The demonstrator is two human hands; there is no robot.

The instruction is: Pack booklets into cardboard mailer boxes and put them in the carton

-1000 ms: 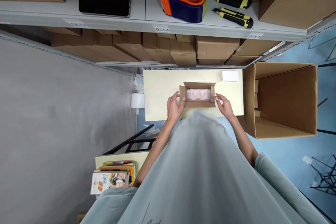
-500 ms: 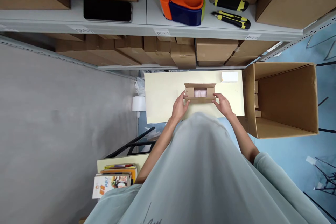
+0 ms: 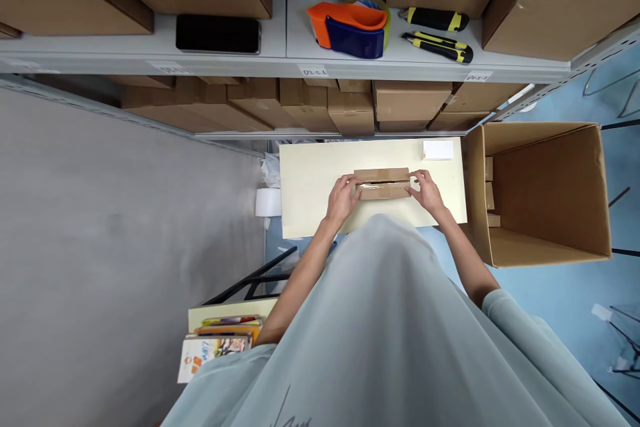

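A small cardboard box [image 3: 383, 192] lies on the cream tabletop [image 3: 315, 163], its two long flaps folded down with a narrow dark gap between them. Shiny clear tape shows along the front flap. My left hand [image 3: 343, 200] grips the box's left end, fingers on top and thumb at the near side. At the right end, my right hand [image 3: 426, 193] holds it the same way, fingers at the far corner and thumb at the near one. What is inside the box is now hidden. Behind my right hand lies a small white box [image 3: 437, 150].
A large open carton [image 3: 550, 193] with small boxes inside stands right of the table. Above, a shelf [image 3: 295, 33] holds a phone [image 3: 219, 34], an orange and blue tape dispenser [image 3: 353, 30], two utility knives [image 3: 440, 47] and cartons. Magazines [image 3: 215, 350] are stacked at lower left.
The small box's long flaps have come down over its opening, covering the pinkish contents and short end flaps. Both hands have stayed at its ends. The whole view has shifted slightly.
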